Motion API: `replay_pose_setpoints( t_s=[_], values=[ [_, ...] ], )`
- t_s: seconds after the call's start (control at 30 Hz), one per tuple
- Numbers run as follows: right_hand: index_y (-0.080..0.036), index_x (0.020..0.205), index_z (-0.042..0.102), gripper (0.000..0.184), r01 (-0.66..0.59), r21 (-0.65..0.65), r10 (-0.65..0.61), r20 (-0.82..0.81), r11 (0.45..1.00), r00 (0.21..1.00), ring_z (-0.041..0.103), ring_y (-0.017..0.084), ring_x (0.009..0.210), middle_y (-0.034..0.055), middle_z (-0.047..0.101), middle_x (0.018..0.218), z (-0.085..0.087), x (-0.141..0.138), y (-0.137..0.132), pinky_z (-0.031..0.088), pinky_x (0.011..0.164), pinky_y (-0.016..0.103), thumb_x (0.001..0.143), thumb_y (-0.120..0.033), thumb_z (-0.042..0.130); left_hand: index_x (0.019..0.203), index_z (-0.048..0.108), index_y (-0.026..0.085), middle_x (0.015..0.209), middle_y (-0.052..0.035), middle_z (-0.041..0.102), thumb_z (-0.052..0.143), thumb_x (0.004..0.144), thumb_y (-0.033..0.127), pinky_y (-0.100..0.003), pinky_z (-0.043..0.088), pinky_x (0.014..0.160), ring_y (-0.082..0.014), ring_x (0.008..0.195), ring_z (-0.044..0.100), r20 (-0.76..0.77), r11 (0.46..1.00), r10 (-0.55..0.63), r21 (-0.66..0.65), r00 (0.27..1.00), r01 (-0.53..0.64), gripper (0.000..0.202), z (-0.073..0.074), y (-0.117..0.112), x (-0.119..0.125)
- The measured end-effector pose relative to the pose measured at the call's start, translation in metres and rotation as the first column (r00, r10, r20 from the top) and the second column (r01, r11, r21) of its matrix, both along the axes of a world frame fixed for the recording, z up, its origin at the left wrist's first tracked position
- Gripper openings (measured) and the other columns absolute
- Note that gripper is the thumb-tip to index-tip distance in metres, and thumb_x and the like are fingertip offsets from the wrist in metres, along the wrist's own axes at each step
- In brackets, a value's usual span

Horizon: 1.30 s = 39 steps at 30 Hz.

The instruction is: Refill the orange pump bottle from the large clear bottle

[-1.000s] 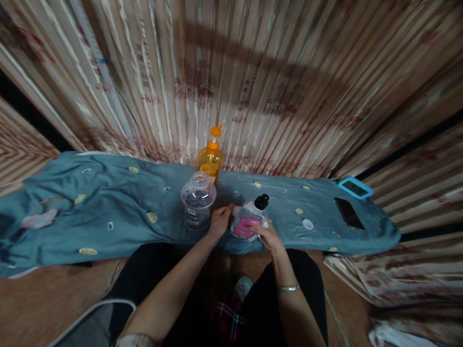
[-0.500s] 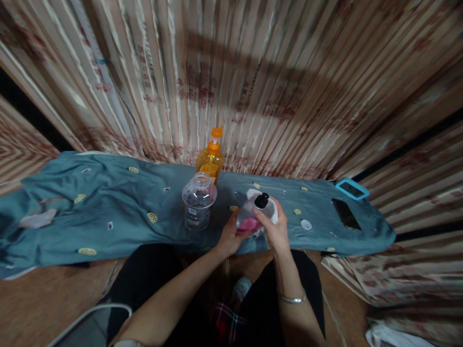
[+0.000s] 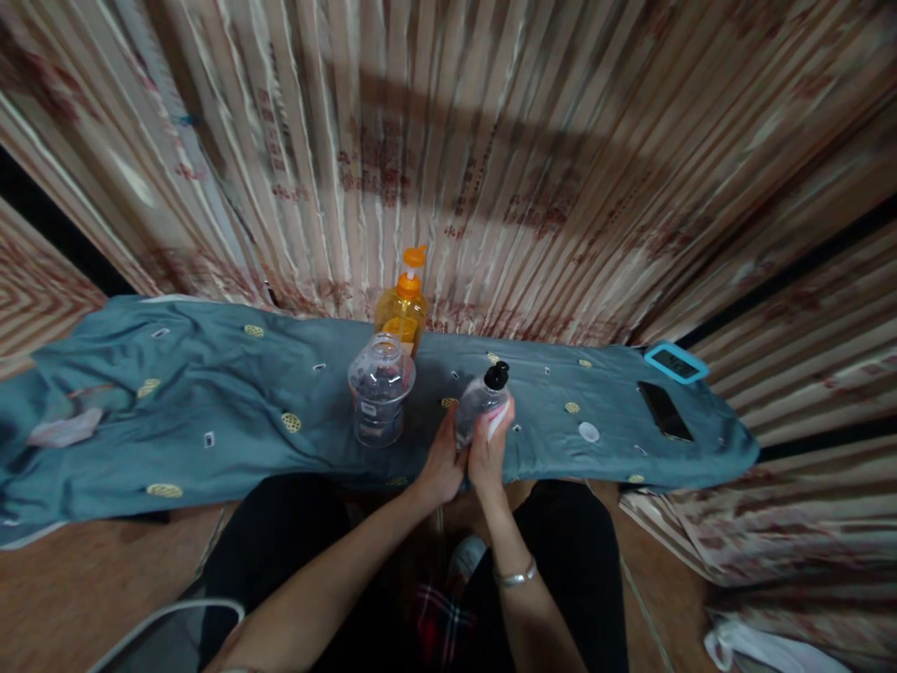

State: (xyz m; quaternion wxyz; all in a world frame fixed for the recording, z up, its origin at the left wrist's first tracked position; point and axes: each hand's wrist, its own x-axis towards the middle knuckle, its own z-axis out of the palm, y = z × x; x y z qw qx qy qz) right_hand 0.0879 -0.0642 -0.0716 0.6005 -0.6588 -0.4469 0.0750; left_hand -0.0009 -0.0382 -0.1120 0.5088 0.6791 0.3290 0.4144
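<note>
Head view: both hands meet at the near edge of the blue-grey cloth. The left hand cups the lower left side of the small clear bottle. The right hand wraps its right side, fingers closed over the pink label. The bottle is held just above the cloth, tilted, with its black cap pointing up and away. A clear jar stands just left of the hands, and an orange pump bottle stands behind it. A white disc, a phone and a blue-framed device lie to the right.
</note>
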Motion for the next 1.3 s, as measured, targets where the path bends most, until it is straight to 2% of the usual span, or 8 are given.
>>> replay_pose_setpoints(
  t_s=[0.2, 0.37, 0.53, 0.63, 0.77, 0.9, 1.03, 1.3],
  values=[
    [-0.021, 0.142, 0.046, 0.065, -0.063, 0.0, 0.061, -0.229, 0.998, 0.971, 0.054, 0.029, 0.127, 0.0131, 0.053, 0.14, -0.026, 0.012, -0.008, 0.041, 0.107, 0.057, 0.095, -0.066, 0.04, 0.149, 0.039, 0.014, 0.156, -0.0154, 0.045, 0.05, 0.086, 0.022, -0.051, 0.028, 0.126, -0.0273, 0.147, 0.041, -0.109, 1.0, 0.005, 0.002, 0.994, -0.004, 0.064, 0.0, 0.0, -0.002],
    [-0.023, 0.152, 0.033, 0.076, -0.103, 0.09, 0.121, -0.214, 0.991, 0.969, 0.047, 0.03, 0.137, 0.0144, 0.043, 0.153, 0.015, 0.01, -0.014, 0.036, 0.112, 0.058, 0.096, -0.072, 0.023, 0.145, 0.041, 0.014, 0.151, -0.0173, 0.05, 0.063, 0.081, 0.031, -0.052, 0.034, 0.121, -0.0316, 0.143, 0.045, -0.084, 0.999, -0.022, 0.028, 0.996, 0.024, 0.07, 0.012, 0.002, -0.003],
    [-0.025, 0.155, 0.029, 0.077, -0.112, 0.1, 0.117, -0.053, 0.989, 0.992, 0.026, 0.031, 0.15, 0.0118, 0.03, 0.162, 0.053, -0.003, -0.015, 0.018, 0.121, 0.058, 0.094, -0.072, 0.033, 0.134, 0.05, 0.015, 0.135, -0.0173, 0.06, 0.07, 0.079, 0.046, -0.05, 0.043, 0.112, -0.0333, 0.129, 0.056, 0.006, 0.999, -0.04, 0.033, 0.999, 0.04, 0.066, 0.025, 0.009, -0.003],
    [-0.023, 0.154, 0.028, 0.074, -0.081, 0.078, 0.086, -0.053, 0.994, 0.995, 0.02, 0.033, 0.152, 0.0129, 0.025, 0.164, 0.041, -0.006, -0.01, 0.014, 0.121, 0.061, 0.095, -0.067, 0.038, 0.121, 0.055, 0.016, 0.124, -0.0145, 0.065, 0.074, 0.073, 0.038, -0.048, 0.047, 0.106, -0.0329, 0.121, 0.061, -0.019, 0.999, 0.029, 0.019, 0.999, -0.029, 0.057, 0.033, 0.015, 0.0],
    [-0.023, 0.151, 0.035, 0.069, -0.088, 0.04, 0.094, -0.171, 0.995, 0.981, 0.033, 0.033, 0.145, 0.0135, 0.034, 0.159, 0.001, -0.001, -0.003, 0.023, 0.118, 0.063, 0.096, -0.064, 0.041, 0.117, 0.051, 0.019, 0.112, -0.0085, 0.069, 0.068, 0.073, 0.02, -0.041, 0.053, 0.094, -0.0263, 0.103, 0.069, -0.069, 0.995, 0.07, -0.068, 0.995, -0.074, 0.047, 0.046, 0.018, 0.005],
    [-0.021, 0.141, 0.048, 0.062, -0.076, 0.025, 0.08, -0.289, 0.997, 0.954, 0.05, 0.03, 0.131, 0.0127, 0.051, 0.143, -0.027, 0.008, -0.002, 0.037, 0.11, 0.058, 0.095, -0.063, 0.045, 0.119, 0.051, 0.02, 0.116, -0.007, 0.067, 0.072, 0.072, 0.021, -0.04, 0.052, 0.097, -0.0254, 0.109, 0.066, -0.068, 0.99, 0.084, -0.108, 0.994, -0.092, 0.052, 0.053, 0.016, 0.007],
    [-0.019, 0.131, 0.055, 0.056, -0.083, 0.022, 0.085, -0.373, 0.996, 0.924, 0.058, 0.026, 0.119, 0.0108, 0.06, 0.131, -0.033, 0.016, -0.002, 0.043, 0.105, 0.053, 0.095, -0.061, 0.047, 0.124, 0.053, 0.018, 0.123, -0.0097, 0.066, 0.076, 0.068, 0.016, -0.04, 0.049, 0.102, -0.0255, 0.115, 0.064, 0.005, 0.987, 0.122, -0.108, 0.993, -0.121, 0.061, 0.052, 0.014, 0.012],
    [-0.017, 0.118, 0.062, 0.051, -0.133, 0.02, 0.119, -0.585, 0.991, 0.802, 0.062, 0.023, 0.113, 0.0092, 0.065, 0.122, -0.027, 0.019, -0.004, 0.047, 0.101, 0.05, 0.094, -0.061, 0.051, 0.105, 0.064, 0.016, 0.098, -0.0042, 0.074, 0.081, 0.067, 0.023, -0.037, 0.055, 0.088, -0.0232, 0.093, 0.07, 0.068, 0.97, 0.173, -0.185, 0.983, -0.158, 0.041, 0.06, 0.005, 0.015]
  ],
)
